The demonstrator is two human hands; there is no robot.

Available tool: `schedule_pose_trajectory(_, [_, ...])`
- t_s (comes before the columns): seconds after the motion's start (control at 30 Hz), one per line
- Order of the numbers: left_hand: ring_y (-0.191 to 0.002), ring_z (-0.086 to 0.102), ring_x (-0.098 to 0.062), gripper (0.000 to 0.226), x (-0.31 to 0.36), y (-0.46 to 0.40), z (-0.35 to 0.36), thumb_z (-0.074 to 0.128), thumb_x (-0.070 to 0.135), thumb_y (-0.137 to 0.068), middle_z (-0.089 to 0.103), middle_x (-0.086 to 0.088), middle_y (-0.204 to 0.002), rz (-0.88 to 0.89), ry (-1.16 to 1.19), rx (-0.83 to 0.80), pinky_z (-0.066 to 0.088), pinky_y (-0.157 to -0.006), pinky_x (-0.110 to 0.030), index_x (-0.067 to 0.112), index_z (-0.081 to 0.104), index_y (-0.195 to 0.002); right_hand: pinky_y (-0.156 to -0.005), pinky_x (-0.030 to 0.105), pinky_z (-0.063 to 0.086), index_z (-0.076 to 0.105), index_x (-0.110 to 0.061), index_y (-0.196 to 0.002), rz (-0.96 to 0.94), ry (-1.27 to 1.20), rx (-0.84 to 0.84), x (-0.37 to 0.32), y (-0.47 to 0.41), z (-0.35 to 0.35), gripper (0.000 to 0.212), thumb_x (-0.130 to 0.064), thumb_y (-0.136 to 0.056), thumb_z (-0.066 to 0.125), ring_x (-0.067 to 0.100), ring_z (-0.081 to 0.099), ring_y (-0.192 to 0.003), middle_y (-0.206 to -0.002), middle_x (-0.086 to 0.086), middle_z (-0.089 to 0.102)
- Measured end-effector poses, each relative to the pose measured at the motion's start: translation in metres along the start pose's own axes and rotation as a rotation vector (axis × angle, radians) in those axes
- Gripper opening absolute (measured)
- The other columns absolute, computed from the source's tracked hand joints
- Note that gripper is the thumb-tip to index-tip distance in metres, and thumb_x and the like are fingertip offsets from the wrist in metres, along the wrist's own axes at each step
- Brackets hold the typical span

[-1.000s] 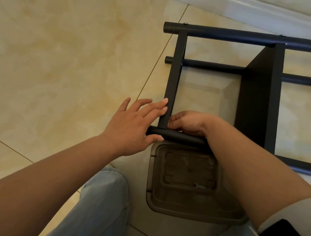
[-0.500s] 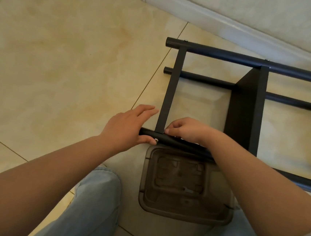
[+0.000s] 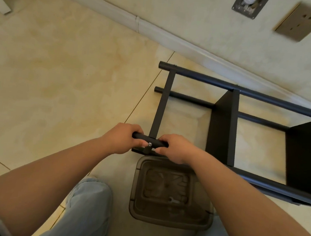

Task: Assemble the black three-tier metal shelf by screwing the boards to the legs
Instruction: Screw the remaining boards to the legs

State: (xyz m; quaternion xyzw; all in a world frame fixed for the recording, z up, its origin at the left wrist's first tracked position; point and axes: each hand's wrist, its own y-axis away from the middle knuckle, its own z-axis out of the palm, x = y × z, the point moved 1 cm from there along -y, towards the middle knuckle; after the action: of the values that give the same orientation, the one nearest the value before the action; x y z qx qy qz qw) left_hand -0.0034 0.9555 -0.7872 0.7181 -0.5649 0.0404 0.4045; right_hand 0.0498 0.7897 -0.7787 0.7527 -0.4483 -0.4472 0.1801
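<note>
Now leg (image 3: 149, 139), both hands' fingers (image 3: 136, 130) wrapped

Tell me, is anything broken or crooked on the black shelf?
Nothing looks broken. The shelf lies on its side on the floor because it is half built. Both hands, left hand and right hand, grip the near leg, where a screw shows. The boards look straight.

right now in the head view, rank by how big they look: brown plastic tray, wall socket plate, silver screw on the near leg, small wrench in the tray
1. brown plastic tray, clearly largest
2. wall socket plate, though it sits farther from the camera, so its true size is unsure
3. small wrench
4. silver screw, smallest, on the near leg held by the left hand and right hand
</note>
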Motion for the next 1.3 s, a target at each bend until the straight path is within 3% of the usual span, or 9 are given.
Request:
schedule_pose_trajectory(0.23, [-0.077, 0.054, -0.01, 0.016, 0.033, 0.01, -0.029, 0.066, 0.034, -0.086, 0.059, 0.005, -0.088, -0.006, 0.204, 0.132, 0.04, -0.061, -0.016, 0.027, 0.059, -0.098, -0.082, 0.031, 0.048, 0.055, -0.022, -0.114, -0.021, -0.026, 0.15, -0.013, 0.019, -0.025, 0.021, -0.028, -0.094, 0.053, 0.017, 0.055, -0.087, -0.094, -0.001, 0.058])
schedule_pose_trajectory(0.43, [-0.092, 0.055, -0.012, 0.031, 0.07, 0.024, -0.052, 0.066, 0.028, -0.087, 0.059, 0.005, -0.103, -0.009, 0.405, 0.331, 0.042, -0.075, -0.017, 0.025, 0.058, -0.116, -0.076, 0.028, 0.046, 0.054, -0.025, -0.109, -0.069, -0.056, 0.305, -0.021, 0.044, -0.057, 0.016, -0.03, -0.095, 0.052, 0.012, 0.053, -0.079, -0.082, -0.009, 0.053])
schedule_pose_trajectory(0.67, [-0.091, 0.052, -0.007, 0.04, 0.112, 0.045, -0.076, 0.065, 0.027, -0.088, 0.057, 0.005, -0.108, 0.019, 0.57, 0.494, 0.038, -0.059, -0.007, 0.026, 0.052, -0.126, -0.088, 0.035, 0.045, 0.054, -0.025, -0.113, -0.072, -0.026, 0.477, -0.034, 0.076, -0.089, 0.021, -0.034, -0.094, 0.052, 0.014, 0.053, -0.084, -0.086, -0.008, 0.054])
schedule_pose_trajectory(0.77, [-0.091, 0.055, -0.009, 0.038, 0.134, 0.05, -0.093, 0.066, 0.026, -0.086, 0.058, 0.008, -0.098, 0.054, 0.62, 0.558, 0.04, -0.068, -0.013, 0.022, 0.055, -0.122, -0.093, 0.034, 0.035, 0.054, -0.026, -0.114, -0.082, 0.183, 0.749, -0.044, 0.09, -0.1, 0.022, -0.037, -0.095, 0.049, 0.013, 0.047, -0.095, -0.095, -0.008, 0.055])
schedule_pose_trajectory(0.87, [-0.089, 0.056, -0.006, 0.034, 0.157, 0.051, -0.114, 0.067, 0.028, -0.085, 0.061, 0.01, -0.096, 0.125, 0.58, 0.589, 0.041, -0.081, -0.021, 0.021, 0.059, -0.118, -0.092, 0.032, 0.033, 0.054, -0.022, -0.114, -0.066, 0.066, 0.946, -0.052, 0.102, -0.109, 0.025, -0.036, -0.095, 0.05, 0.012, 0.047, -0.096, -0.1, -0.008, 0.052])
schedule_pose_trajectory(1.0, [-0.102, 0.055, -0.004, 0.036, 0.172, 0.056, -0.116, 0.061, 0.026, -0.09, 0.063, 0.018, -0.101, 0.228, 0.608, 0.631, 0.038, -0.089, -0.022, 0.028, 0.056, -0.126, -0.085, 0.027, 0.026, 0.053, -0.02, -0.115, -0.071, 0.001, 1.013, -0.053, 0.115, -0.128, 0.027, -0.038, -0.094, 0.05, 0.009, 0.042, -0.09, -0.096, -0.01, 0.047])
schedule_pose_trajectory(1.13, [-0.137, 0.026, -0.015, 0.062, 0.157, 0.064, -0.099, 0.06, 0.037, -0.089, 0.037, 0.007, -0.145, 0.133, 0.441, 0.881, 0.027, -0.109, -0.033, 0.026, 0.034, -0.144, -0.091, 0.031, 0.026, 0.054, -0.02, -0.116, -0.076, -0.114, 1.049, -0.055, 0.127, -0.138, 0.026, -0.035, -0.094, 0.051, 0.015, 0.049, -0.1, -0.101, -0.005, 0.055])
schedule_pose_trajectory(1.23, [-0.144, 0.015, -0.024, 0.081, 0.145, 0.064, -0.09, 0.058, 0.037, -0.091, 0.012, -0.002, -0.158, -0.163, 0.793, 0.76, 0.019, -0.114, -0.04, 0.023, 0.005, -0.152, -0.094, 0.033, 0.026, 0.052, -0.019, -0.121, -0.074, -0.176, 1.051, -0.058, 0.135, -0.141, 0.03, -0.034, -0.094, 0.051, 0.016, 0.05, -0.103, -0.108, -0.002, 0.057])
schedule_pose_trajectory(1.3, [-0.134, 0.038, -0.028, 0.072, 0.144, 0.059, -0.084, 0.052, 0.036, -0.095, 0.031, -0.008, -0.151, -0.262, 1.217, 0.524, 0.032, -0.109, -0.043, 0.019, 0.011, -0.151, -0.093, 0.031, 0.025, 0.051, -0.019, -0.122, -0.089, -0.228, 1.061, -0.06, 0.142, -0.144, 0.031, -0.033, -0.094, 0.052, 0.015, 0.051, -0.102, -0.108, -0.003, 0.057])
